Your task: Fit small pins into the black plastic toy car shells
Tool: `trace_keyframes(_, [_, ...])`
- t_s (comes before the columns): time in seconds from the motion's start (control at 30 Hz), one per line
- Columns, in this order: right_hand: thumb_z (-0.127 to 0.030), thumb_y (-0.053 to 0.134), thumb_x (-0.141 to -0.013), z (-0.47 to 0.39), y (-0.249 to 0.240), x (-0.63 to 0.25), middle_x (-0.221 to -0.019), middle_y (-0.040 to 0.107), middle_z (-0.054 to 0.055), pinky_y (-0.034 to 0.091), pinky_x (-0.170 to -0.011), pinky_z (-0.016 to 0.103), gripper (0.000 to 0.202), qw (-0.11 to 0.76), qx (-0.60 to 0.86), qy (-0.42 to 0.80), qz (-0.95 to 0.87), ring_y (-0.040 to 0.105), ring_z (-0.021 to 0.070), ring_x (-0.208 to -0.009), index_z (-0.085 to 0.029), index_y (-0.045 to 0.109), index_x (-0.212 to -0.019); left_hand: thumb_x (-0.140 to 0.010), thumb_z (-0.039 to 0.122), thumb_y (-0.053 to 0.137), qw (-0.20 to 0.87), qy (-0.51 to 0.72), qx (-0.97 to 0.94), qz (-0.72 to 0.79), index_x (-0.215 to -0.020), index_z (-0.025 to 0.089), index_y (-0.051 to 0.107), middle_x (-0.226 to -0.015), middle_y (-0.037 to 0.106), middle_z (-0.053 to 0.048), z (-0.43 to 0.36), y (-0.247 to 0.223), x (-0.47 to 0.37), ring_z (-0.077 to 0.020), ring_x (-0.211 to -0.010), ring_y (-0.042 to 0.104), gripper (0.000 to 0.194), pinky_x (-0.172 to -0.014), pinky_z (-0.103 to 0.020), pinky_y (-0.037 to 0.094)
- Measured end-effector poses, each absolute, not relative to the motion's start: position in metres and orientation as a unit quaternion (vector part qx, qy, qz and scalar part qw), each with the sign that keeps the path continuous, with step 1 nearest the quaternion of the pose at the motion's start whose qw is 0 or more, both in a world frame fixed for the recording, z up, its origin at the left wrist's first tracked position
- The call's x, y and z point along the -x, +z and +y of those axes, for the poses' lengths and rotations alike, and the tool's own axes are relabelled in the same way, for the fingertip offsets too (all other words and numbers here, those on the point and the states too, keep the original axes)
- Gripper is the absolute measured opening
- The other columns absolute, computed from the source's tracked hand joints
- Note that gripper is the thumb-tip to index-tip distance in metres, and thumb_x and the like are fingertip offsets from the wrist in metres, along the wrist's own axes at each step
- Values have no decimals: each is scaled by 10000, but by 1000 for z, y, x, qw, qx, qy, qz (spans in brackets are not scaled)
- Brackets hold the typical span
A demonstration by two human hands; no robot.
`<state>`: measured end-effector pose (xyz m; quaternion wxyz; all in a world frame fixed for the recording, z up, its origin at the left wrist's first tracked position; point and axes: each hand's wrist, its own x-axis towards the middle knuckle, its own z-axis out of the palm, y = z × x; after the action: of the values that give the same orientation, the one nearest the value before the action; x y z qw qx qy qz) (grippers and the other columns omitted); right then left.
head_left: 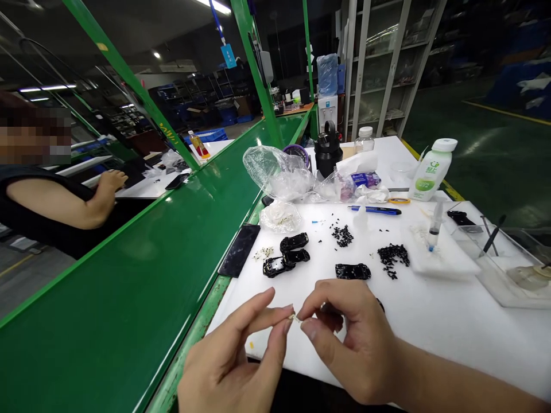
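Note:
A tiny pale piece [295, 317] sits between the fingertips of both hands, low in the head view. My left hand [239, 358] pinches one side of it between thumb and forefinger. At its other end are the thumb and forefinger of my right hand [357, 344], also closed in a pinch. The piece is too small to name. Beyond the hands lie black miniature car bodies [353, 271], with several more grouped to the left, including one car body [295, 241]. Small pale parts [263, 253] are scattered beside that group. Something dark is partly hidden behind my right hand.
Piles of tiny black parts [393, 258] lie on the white tabletop [451, 338]. A syringe [435, 226] leans over a white pad; a clear tray [495, 281] stands right. Behind are a blue pen [374, 210], plastic bags and a white bottle [433, 169]. A co-worker sits left.

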<state>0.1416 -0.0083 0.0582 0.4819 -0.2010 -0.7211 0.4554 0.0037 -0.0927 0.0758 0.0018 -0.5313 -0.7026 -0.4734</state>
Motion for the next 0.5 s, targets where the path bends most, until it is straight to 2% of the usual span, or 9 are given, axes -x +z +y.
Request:
trace_keyframes(0.1, [-94,555,-763,-8,58,-139,-580,545,-25,385,-475,188,100,476,197,460,-723,463,74,-489,-153,636,-757,-803,258,716,4,-477,529,-702,-1066,264,678,-805,775,30,-94,73,-6,-178,-678,741,266,-402,-194,516])
trace_keyframes(0.23, [-83,562,-744,-7,55,-137,-569,529,-34,383,-474,178,91,470,206,470,-718,458,68,-488,-151,621,-731,-786,229,731,-30,-513,514,-687,-1023,265,683,-801,775,30,-92,72,-7,-177,-731,744,244,-570,-205,593])
trace_keyframes(0.33, [-79,563,-746,-7,52,-136,-564,537,-40,385,-465,172,102,479,201,475,-710,454,64,-478,-160,618,-718,-786,216,733,-131,-541,505,-660,-978,253,710,-829,773,1,-86,71,-2,-179,-749,739,197,-669,-230,616])
trace_keyframes(0.43, [-90,564,-752,-8,50,-134,-579,567,-34,392,-454,173,102,495,204,474,-699,461,65,-469,-163,631,-728,-810,257,728,-239,-561,508,-609,-853,242,751,-893,752,-32,-80,64,7,-175,-822,720,51,-716,-222,609])
trace_keyframes(0.5, [-108,577,-758,-8,48,-133,-581,574,-33,387,-445,173,85,493,214,475,-697,463,66,-463,-163,638,-739,-840,279,707,-291,-573,496,-583,-801,243,756,-912,731,-35,-77,57,11,-169,-873,701,72,-766,-226,598])
